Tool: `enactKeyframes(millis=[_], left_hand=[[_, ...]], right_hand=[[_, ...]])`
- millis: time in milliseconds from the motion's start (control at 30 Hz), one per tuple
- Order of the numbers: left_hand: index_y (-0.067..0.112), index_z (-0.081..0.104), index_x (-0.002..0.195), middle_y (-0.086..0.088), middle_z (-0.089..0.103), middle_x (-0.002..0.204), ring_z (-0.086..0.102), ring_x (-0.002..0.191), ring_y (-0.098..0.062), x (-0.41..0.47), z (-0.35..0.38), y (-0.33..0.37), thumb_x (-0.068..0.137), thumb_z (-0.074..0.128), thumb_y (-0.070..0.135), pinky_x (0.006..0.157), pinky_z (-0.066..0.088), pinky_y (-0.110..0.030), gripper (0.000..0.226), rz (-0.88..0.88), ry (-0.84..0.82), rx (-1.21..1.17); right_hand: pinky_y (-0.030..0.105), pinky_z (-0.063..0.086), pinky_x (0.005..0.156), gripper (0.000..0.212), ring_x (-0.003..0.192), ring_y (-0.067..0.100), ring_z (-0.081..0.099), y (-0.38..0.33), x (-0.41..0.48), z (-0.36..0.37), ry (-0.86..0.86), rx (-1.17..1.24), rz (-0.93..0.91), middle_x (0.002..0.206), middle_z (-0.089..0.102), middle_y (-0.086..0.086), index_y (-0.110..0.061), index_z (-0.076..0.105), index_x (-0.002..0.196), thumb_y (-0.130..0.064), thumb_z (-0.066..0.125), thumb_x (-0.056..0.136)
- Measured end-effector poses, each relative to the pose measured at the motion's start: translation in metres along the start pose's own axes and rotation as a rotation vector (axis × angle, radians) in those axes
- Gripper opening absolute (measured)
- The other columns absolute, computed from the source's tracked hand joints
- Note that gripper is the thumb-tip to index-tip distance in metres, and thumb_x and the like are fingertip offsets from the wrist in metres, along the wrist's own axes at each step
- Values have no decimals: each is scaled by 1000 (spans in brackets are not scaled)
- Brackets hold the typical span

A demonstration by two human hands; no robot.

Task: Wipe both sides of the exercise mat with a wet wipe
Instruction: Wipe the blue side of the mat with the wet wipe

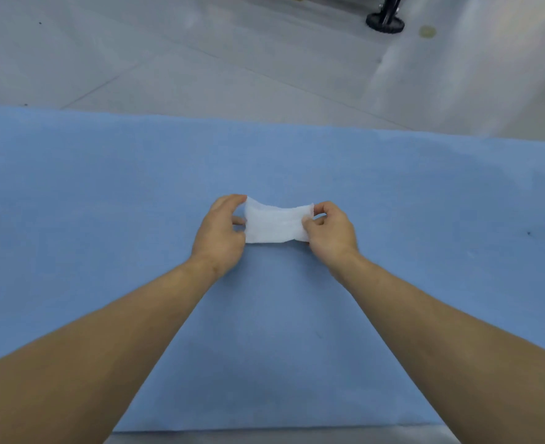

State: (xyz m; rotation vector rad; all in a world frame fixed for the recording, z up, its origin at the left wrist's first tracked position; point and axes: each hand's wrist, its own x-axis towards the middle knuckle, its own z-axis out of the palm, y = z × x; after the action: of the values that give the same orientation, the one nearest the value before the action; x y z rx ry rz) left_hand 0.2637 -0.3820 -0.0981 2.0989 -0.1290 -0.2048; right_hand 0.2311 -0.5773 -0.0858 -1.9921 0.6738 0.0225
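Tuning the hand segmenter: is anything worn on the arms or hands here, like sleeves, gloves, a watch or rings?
Nothing worn that shows. The left hand and right hand are bare, with no gloves and no rings on the fingers in view. The left forearm and right forearm are bare down to the frame edge: no sleeves, watch, bands or markings.

Left hand [221, 230] and right hand [328, 233] pinch opposite ends of white wet wipe [276, 224], stretched above middle of blue exercise mat [104, 193]; black wheel [384, 23] beyond mat's far edge on grey floor [168, 59].

Grey floor [168, 59], blue exercise mat [104, 187], black wheel [385, 23]
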Motion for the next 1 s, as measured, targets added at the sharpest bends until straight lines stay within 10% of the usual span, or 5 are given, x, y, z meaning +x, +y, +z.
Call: enactKeyframes(millis=[233, 500, 1000], left_hand=[[20, 54, 142, 11, 47, 147, 49, 131, -14, 4, 8, -27, 88, 56, 2, 107, 46, -38, 57, 233, 1, 336], [20, 38, 155, 5, 24, 168, 14, 156, -14, 20, -16, -46, 105, 43, 33, 127, 10, -41, 52, 134, 41, 709], [26, 23, 162, 11, 13, 170, 6, 157, -10, 15, -16, -59, 99, 15, 49, 128, 5, -39, 67, 134, 55, 808]], right_hand=[[42, 36, 111, 63, 136, 27, 39, 25, -7, 20, 141, -500, -550, 150, 40, 7, -24, 41, 151, -27, 62, 92], [53, -12, 122, 79, 152, 22, -28, 26, -33, 47, -401, -906, -608, 168, -23, 2, -60, -1, 153, -90, 4, 79], [39, 3, 126, 87, 156, 18, 4, -7, 94, 66, -3, -828, -378, 170, 9, 4, -13, 13, 161, -71, 18, 97]])
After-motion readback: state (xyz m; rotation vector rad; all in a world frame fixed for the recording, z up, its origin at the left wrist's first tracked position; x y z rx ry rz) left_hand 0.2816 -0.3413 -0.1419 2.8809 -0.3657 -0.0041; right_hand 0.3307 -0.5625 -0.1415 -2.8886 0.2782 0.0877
